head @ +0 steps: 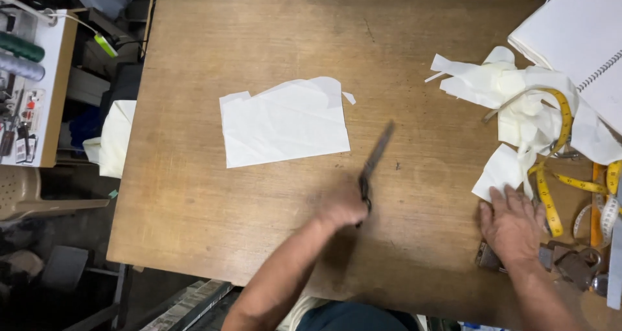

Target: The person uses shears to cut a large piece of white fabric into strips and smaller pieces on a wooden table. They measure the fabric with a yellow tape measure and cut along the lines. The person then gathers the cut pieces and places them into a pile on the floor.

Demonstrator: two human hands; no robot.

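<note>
l hand [341, 208] fisted, r hand [512, 222] flat

free: table [214, 227] centre, left | blocked: right, scraps [518, 104], tape measure [557, 169]

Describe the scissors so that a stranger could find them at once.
On the brown wooden table, look just right of the flat white cloth piece in the middle. The left hand holds dark scissors there, blades pointing up and away; everything else nearby is white or yellow.

One head-worn camera looked steeply down from above at the wooden table [259, 240], fairly high over it.
</note>
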